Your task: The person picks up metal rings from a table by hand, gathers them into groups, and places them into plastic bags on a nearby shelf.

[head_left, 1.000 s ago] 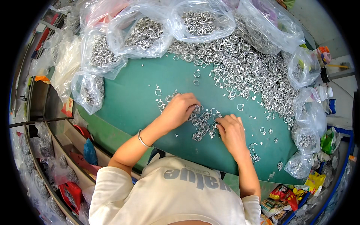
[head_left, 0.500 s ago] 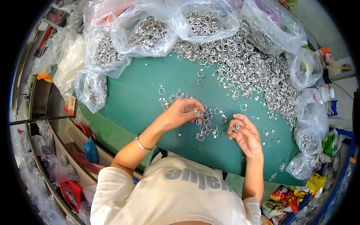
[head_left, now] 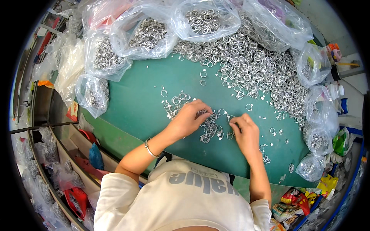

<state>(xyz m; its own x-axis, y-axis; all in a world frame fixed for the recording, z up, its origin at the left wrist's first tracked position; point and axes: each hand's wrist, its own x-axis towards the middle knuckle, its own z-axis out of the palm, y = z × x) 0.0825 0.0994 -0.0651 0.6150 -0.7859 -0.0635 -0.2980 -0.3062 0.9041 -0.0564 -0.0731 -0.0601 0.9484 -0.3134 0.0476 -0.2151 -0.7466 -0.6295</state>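
Observation:
Small silver metal rings (head_left: 211,129) lie in a loose cluster on the green tabletop between my hands. My left hand (head_left: 189,117) is closed over the cluster's left side, fingers curled toward the thumb; what they hold is mostly hidden. My right hand (head_left: 248,134) points down at the cluster's right edge, its thumb and forefinger pinched on a single ring (head_left: 230,118). More rings (head_left: 180,99) are scattered beyond my left hand, with small pale chips among them. A few rings (head_left: 266,158) sit to the right of my right wrist.
A large heap of similar rings (head_left: 266,73) covers the far right of the green tabletop (head_left: 142,96). Clear plastic bags (head_left: 144,38) with rings line its far and right edges. Drawers with bagged pieces (head_left: 73,169) stand at left; colourful packets (head_left: 295,202) lie at lower right.
My right hand has turned from palm-up to fingers-down and pinches a ring at the cluster. Several rings now lie beside my right wrist. My left hand has turned downward over the cluster.

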